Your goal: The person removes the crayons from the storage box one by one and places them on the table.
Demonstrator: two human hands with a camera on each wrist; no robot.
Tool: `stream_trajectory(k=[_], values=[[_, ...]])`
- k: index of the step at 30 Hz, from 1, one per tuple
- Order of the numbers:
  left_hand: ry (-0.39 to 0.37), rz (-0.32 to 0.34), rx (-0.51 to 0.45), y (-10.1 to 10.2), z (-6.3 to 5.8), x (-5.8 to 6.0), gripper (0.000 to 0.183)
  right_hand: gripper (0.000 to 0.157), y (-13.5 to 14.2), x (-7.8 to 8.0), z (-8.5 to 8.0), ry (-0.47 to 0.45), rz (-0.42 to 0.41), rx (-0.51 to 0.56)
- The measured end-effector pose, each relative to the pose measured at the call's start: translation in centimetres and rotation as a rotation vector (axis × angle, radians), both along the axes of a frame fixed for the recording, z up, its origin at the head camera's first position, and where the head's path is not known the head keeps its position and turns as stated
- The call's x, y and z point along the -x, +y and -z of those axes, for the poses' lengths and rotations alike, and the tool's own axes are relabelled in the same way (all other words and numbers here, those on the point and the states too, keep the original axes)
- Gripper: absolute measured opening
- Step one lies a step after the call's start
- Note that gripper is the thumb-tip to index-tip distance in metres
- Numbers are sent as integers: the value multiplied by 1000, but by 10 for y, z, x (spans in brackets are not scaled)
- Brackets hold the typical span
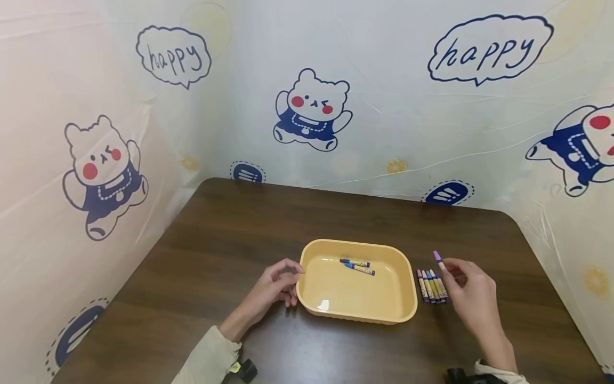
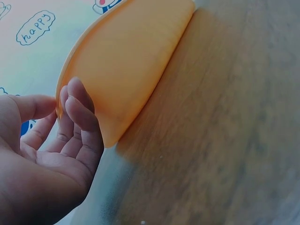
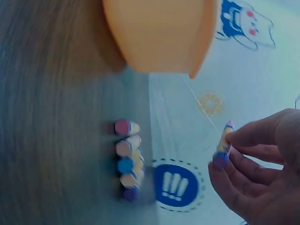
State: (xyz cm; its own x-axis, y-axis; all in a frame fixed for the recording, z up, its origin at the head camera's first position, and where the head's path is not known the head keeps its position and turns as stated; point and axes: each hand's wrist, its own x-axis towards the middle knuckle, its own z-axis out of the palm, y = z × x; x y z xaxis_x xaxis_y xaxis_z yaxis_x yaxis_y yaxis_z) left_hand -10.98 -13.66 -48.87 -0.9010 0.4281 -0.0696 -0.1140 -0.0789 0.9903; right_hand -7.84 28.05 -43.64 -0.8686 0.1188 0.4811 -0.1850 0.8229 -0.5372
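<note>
Head view. Tray [image 1: 336, 296]: one, yellow, on the bench [image 1: 230, 229]. Within, towards the far wall: two crayons [image 1: 362, 269], blue-tipped, lying close together. Row of crayons [image 1: 432, 288]: side by side, just right of the tray. Purple crayon [image 1: 438, 258]: one, tip up, tilted, raised beside the row in the right hand [image 1: 475, 293]. Left hand [image 1: 274, 287]: at the tray's left rim. Step, as judged: a single crayon in transit between tray and row, direction unsettled. Next move, if trayward, calls for lifting over the right wall; if rowward, for setting down parallel without nudging neighbours. Surround: printed sheet [image 1: 384, 128] behind the bench.

Left wrist view. Fingers [image 2: 82, 112] bent about the rim, holding it lightly; tray's outer side alongside.

Right wrist view. Purple crayon pinched between thumb and fingers, off the bench. Row beneath, five ends countable; tray wall near, the likeliest obstacle.
</note>
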Motion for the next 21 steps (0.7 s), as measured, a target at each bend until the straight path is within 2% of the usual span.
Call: stream_trajectory(k=[5, 13, 21], values=[[-12, -5, -3, 1, -1, 0, 27, 14, 10, 2, 14, -115, 24, 104], [-28, -18, 4, 3, 1, -2, 27, 13, 24, 3, 31, -197, 93, 78], [-23, -16, 10, 4, -2, 1, 27, 15, 39, 8, 45, -274, 108, 127]])
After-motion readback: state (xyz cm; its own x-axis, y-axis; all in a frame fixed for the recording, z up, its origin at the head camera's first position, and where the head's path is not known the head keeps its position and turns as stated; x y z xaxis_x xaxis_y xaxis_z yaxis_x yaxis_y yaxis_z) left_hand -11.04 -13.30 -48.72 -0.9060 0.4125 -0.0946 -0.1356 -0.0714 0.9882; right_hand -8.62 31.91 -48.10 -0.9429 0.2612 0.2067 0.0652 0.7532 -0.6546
